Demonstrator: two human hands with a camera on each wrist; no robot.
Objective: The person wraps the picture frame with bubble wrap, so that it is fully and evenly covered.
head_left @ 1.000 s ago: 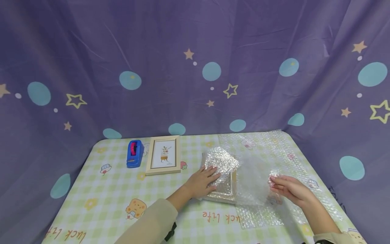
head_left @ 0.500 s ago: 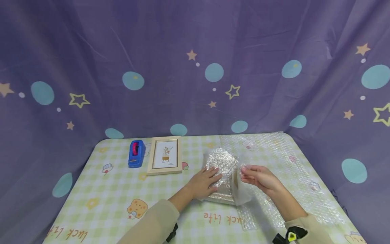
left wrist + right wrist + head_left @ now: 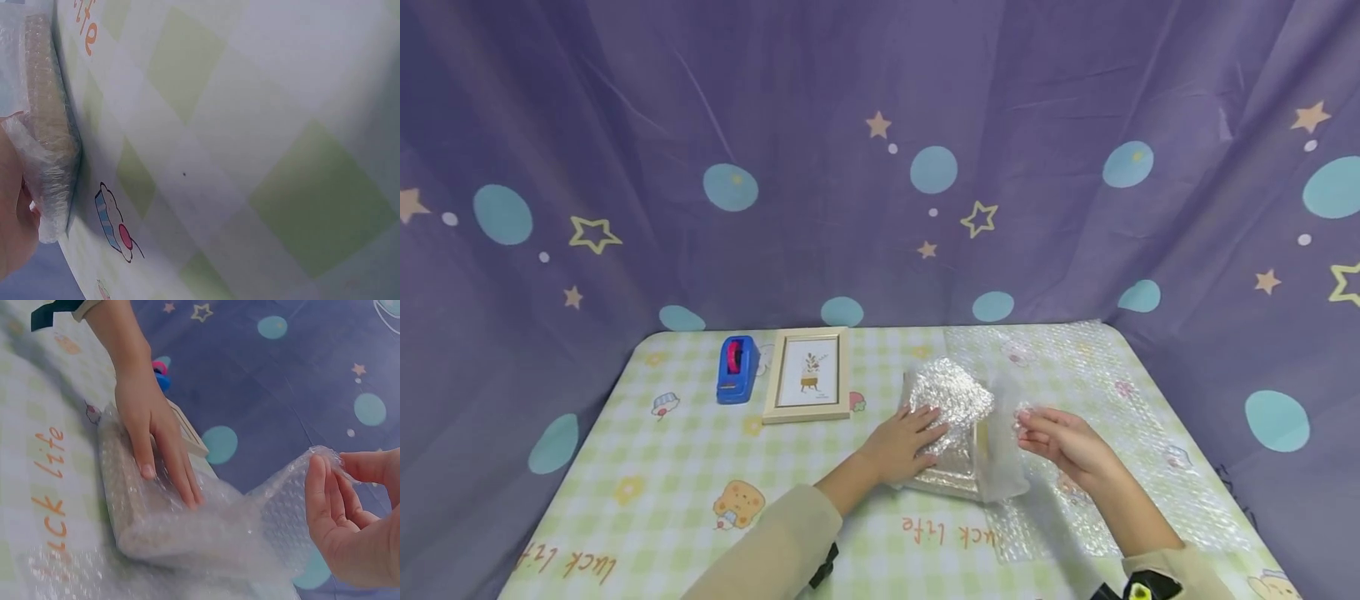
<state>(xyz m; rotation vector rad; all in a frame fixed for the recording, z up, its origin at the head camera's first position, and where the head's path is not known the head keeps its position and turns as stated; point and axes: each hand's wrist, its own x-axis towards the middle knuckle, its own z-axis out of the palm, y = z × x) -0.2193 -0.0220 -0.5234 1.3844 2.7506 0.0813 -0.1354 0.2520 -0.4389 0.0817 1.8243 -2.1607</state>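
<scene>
A purple curtain (image 3: 820, 83) is hanging in soft folds behind the parcel (image 3: 957, 400), which is lying flat on a green-checked table (image 3: 685, 450). The left hand (image 3: 906, 446) is pressing on the parcel with fingers spread and fairly straight, its grip curling round nothing; the right hand (image 3: 1067, 442) is pinching the edge of a bubble-wrap flap (image 3: 1006, 467) and holding it up at the parcel's right side. Doing this well probably means bearing down evenly so the parcel is not sliding, drawing the flap snug without overstretching its thin film, and smoothing it from the parcel's edge so no slack is puckering. The film is looking limp and springy, so it may be lifting again if released early. Inside the parcel, a straight, pale wood edge (image 3: 981, 442) is showing. A clear, pebbled sheet (image 3: 1120, 400) is spreading right of the parcel; left of it, a gold-lined frame (image 3: 808, 375) and a blue, smooth-looking dispenser (image 3: 737, 379) are sitting.
</scene>
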